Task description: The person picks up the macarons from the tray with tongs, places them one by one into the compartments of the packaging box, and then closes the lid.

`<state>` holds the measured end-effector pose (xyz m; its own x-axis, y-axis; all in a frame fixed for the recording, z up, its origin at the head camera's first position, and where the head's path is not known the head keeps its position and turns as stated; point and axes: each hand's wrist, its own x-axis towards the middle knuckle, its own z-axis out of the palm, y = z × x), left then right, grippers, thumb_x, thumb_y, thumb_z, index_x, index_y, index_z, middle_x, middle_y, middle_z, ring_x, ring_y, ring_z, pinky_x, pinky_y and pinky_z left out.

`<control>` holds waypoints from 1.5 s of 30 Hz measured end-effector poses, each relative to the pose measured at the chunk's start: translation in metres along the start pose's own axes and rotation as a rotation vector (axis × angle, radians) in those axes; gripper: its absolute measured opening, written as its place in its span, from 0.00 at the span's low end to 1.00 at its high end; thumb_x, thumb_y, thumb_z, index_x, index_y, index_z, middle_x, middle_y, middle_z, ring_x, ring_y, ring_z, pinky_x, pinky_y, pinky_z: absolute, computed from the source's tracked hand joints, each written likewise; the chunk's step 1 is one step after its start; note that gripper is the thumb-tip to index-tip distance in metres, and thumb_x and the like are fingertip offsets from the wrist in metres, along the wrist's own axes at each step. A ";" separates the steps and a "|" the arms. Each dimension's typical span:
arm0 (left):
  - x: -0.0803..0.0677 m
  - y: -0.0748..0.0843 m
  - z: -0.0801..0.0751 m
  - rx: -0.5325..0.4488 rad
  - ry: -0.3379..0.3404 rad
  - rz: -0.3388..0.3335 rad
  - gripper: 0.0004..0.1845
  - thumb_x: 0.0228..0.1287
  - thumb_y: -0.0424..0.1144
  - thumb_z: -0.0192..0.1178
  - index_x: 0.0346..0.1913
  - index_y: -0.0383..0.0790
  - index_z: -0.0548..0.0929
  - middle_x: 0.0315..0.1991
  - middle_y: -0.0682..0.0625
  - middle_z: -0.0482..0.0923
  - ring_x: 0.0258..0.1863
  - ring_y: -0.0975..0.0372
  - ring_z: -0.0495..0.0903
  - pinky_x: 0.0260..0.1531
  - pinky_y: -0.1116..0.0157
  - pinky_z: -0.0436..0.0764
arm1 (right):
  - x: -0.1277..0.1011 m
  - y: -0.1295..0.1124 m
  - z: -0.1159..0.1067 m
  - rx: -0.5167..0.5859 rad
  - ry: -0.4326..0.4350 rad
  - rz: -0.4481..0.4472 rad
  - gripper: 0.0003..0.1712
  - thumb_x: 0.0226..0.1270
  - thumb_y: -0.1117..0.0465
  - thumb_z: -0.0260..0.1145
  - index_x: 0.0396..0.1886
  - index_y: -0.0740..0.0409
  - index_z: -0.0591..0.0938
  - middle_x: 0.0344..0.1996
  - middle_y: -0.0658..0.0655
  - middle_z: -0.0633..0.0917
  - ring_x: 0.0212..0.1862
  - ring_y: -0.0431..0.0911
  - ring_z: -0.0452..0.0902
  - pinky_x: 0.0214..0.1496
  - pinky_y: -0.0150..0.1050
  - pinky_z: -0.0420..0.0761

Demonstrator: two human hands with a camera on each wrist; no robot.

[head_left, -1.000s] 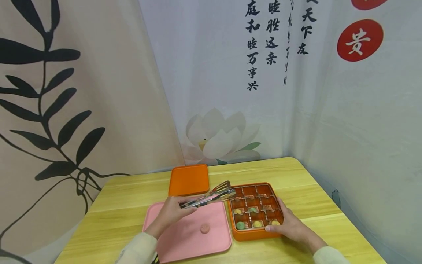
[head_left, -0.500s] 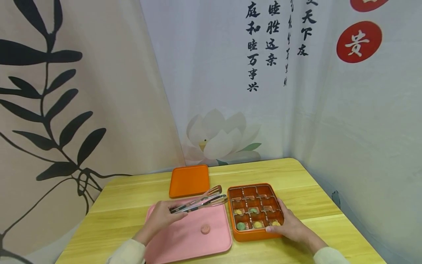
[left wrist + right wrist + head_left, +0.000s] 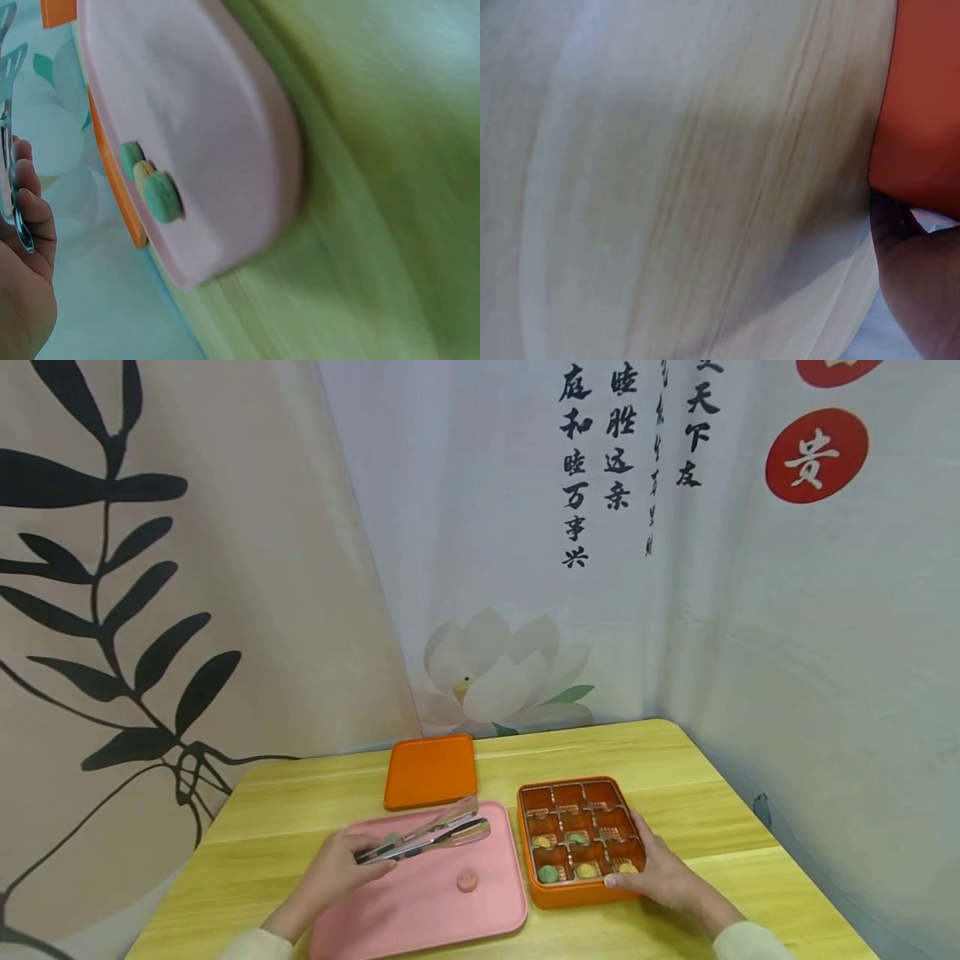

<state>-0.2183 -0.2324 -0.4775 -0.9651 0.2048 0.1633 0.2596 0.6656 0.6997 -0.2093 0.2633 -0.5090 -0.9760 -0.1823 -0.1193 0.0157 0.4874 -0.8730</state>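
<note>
My left hand (image 3: 339,870) holds metal food tongs (image 3: 442,837) over the pink tray (image 3: 420,914); the tong ends are apart with nothing between them. On the tray a pink macaron (image 3: 467,881) lies near the middle. Two green macarons (image 3: 163,197) and a yellow macaron (image 3: 142,176) sit by its far side in the left wrist view, mostly hidden behind the tongs in the head view. My right hand (image 3: 660,875) grips the near right corner of the orange box (image 3: 577,896). Green and yellow macarons (image 3: 548,873) fill the near row of its divided insert, with two more in the middle row.
A flat orange lid (image 3: 431,770) lies behind the tray, near the back of the wooden table (image 3: 720,810). A printed curtain (image 3: 495,527) hangs along the table's back and right sides.
My left hand has carried the tongs left, away from the box and over the tray. The right hand stays at the box corner.
</note>
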 end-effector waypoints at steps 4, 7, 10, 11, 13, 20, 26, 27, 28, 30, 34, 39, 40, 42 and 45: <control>-0.009 -0.006 -0.005 0.010 -0.013 0.002 0.17 0.50 0.48 0.77 0.39 0.41 0.89 0.27 0.58 0.82 0.22 0.68 0.71 0.21 0.69 0.73 | -0.001 0.000 0.000 0.022 -0.006 -0.003 0.70 0.52 0.54 0.81 0.79 0.59 0.39 0.66 0.74 0.60 0.66 0.68 0.61 0.65 0.67 0.60; -0.015 -0.010 -0.009 0.001 -0.023 -0.001 0.18 0.50 0.48 0.77 0.39 0.40 0.89 0.27 0.57 0.82 0.21 0.68 0.71 0.20 0.69 0.74 | -0.001 0.000 0.000 0.011 -0.001 0.000 0.70 0.52 0.54 0.81 0.79 0.59 0.39 0.66 0.75 0.60 0.66 0.68 0.60 0.65 0.67 0.60; -0.021 -0.013 -0.012 -0.010 -0.032 -0.005 0.18 0.50 0.47 0.77 0.40 0.39 0.89 0.27 0.57 0.82 0.22 0.68 0.71 0.20 0.69 0.74 | -0.001 0.001 0.000 -0.003 0.001 -0.001 0.70 0.52 0.53 0.81 0.79 0.59 0.39 0.66 0.75 0.60 0.66 0.69 0.60 0.64 0.67 0.61; -0.022 -0.014 -0.013 -0.014 -0.036 -0.012 0.18 0.50 0.47 0.77 0.40 0.39 0.89 0.27 0.57 0.82 0.22 0.69 0.71 0.20 0.69 0.74 | 0.000 0.001 0.000 0.000 -0.001 -0.006 0.70 0.53 0.53 0.80 0.79 0.60 0.39 0.67 0.75 0.60 0.66 0.69 0.61 0.64 0.67 0.61; -0.026 -0.015 -0.014 -0.016 -0.040 -0.021 0.18 0.50 0.47 0.77 0.40 0.40 0.89 0.27 0.57 0.81 0.22 0.69 0.71 0.20 0.70 0.73 | 0.000 0.001 0.001 0.002 -0.002 -0.015 0.70 0.53 0.53 0.80 0.79 0.60 0.38 0.67 0.75 0.59 0.66 0.69 0.60 0.65 0.67 0.61; -0.037 -0.023 -0.011 -0.031 -0.052 -0.078 0.17 0.50 0.46 0.77 0.39 0.39 0.89 0.26 0.56 0.81 0.21 0.68 0.72 0.20 0.70 0.73 | 0.000 0.000 0.002 -0.022 0.000 0.001 0.70 0.54 0.51 0.80 0.79 0.59 0.38 0.68 0.75 0.59 0.67 0.69 0.57 0.64 0.68 0.60; -0.045 -0.031 -0.005 -0.020 -0.089 -0.112 0.18 0.49 0.49 0.77 0.39 0.41 0.90 0.27 0.55 0.79 0.22 0.67 0.72 0.20 0.70 0.73 | 0.000 0.000 0.002 -0.021 -0.001 0.012 0.71 0.53 0.51 0.80 0.79 0.60 0.38 0.68 0.75 0.58 0.68 0.70 0.57 0.64 0.68 0.60; -0.046 -0.032 -0.004 -0.017 -0.091 -0.122 0.18 0.49 0.49 0.78 0.39 0.42 0.90 0.27 0.55 0.78 0.23 0.67 0.72 0.21 0.70 0.73 | 0.000 0.000 0.002 -0.020 -0.002 0.008 0.71 0.54 0.51 0.80 0.79 0.60 0.38 0.68 0.76 0.58 0.68 0.70 0.57 0.64 0.68 0.60; -0.047 -0.032 -0.003 -0.017 -0.095 -0.133 0.17 0.48 0.49 0.78 0.38 0.43 0.90 0.27 0.56 0.78 0.24 0.66 0.72 0.21 0.70 0.74 | 0.000 0.000 0.002 -0.018 -0.004 0.004 0.70 0.54 0.52 0.80 0.79 0.61 0.37 0.68 0.76 0.59 0.67 0.70 0.58 0.64 0.68 0.60; -0.048 -0.033 -0.002 -0.027 -0.102 -0.157 0.16 0.48 0.49 0.78 0.38 0.44 0.90 0.26 0.55 0.79 0.25 0.64 0.72 0.22 0.69 0.74 | 0.000 -0.001 0.002 0.006 -0.011 -0.004 0.70 0.54 0.53 0.79 0.79 0.61 0.37 0.68 0.76 0.59 0.67 0.69 0.59 0.65 0.67 0.60; -0.049 -0.034 0.000 -0.051 -0.116 -0.202 0.16 0.48 0.50 0.78 0.38 0.45 0.90 0.27 0.55 0.80 0.26 0.62 0.73 0.24 0.69 0.75 | 0.000 0.000 0.001 0.032 -0.019 -0.016 0.69 0.55 0.55 0.79 0.79 0.61 0.38 0.69 0.75 0.59 0.67 0.69 0.60 0.65 0.66 0.60; -0.052 -0.035 0.001 -0.099 -0.153 -0.258 0.17 0.49 0.50 0.77 0.39 0.44 0.89 0.28 0.54 0.81 0.28 0.60 0.74 0.25 0.68 0.75 | 0.000 0.000 0.000 0.015 -0.019 -0.003 0.69 0.54 0.53 0.79 0.79 0.60 0.38 0.68 0.75 0.58 0.68 0.70 0.58 0.64 0.68 0.59; -0.052 -0.036 0.001 -0.109 -0.161 -0.258 0.17 0.49 0.49 0.77 0.39 0.43 0.89 0.28 0.54 0.82 0.29 0.60 0.74 0.25 0.68 0.75 | 0.000 0.000 0.000 0.014 -0.020 0.000 0.69 0.54 0.53 0.79 0.79 0.60 0.38 0.69 0.75 0.58 0.68 0.70 0.57 0.64 0.68 0.60; -0.052 -0.038 0.002 -0.122 -0.173 -0.241 0.17 0.50 0.49 0.77 0.39 0.43 0.89 0.28 0.54 0.83 0.29 0.60 0.75 0.26 0.68 0.76 | 0.001 0.000 0.000 0.013 -0.027 -0.001 0.69 0.55 0.53 0.79 0.79 0.60 0.38 0.69 0.76 0.57 0.68 0.71 0.57 0.64 0.68 0.60; -0.052 -0.040 0.003 -0.130 -0.178 -0.201 0.16 0.50 0.48 0.77 0.38 0.42 0.90 0.29 0.54 0.83 0.29 0.61 0.76 0.27 0.68 0.77 | 0.000 0.000 0.000 -0.002 -0.030 0.002 0.70 0.55 0.52 0.79 0.79 0.61 0.37 0.69 0.77 0.55 0.68 0.72 0.56 0.64 0.69 0.59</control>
<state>-0.1789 -0.2676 -0.5163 -0.9725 0.2084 -0.1037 0.0464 0.6102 0.7909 -0.2097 0.2628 -0.5087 -0.9691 -0.2062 -0.1354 0.0175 0.4899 -0.8716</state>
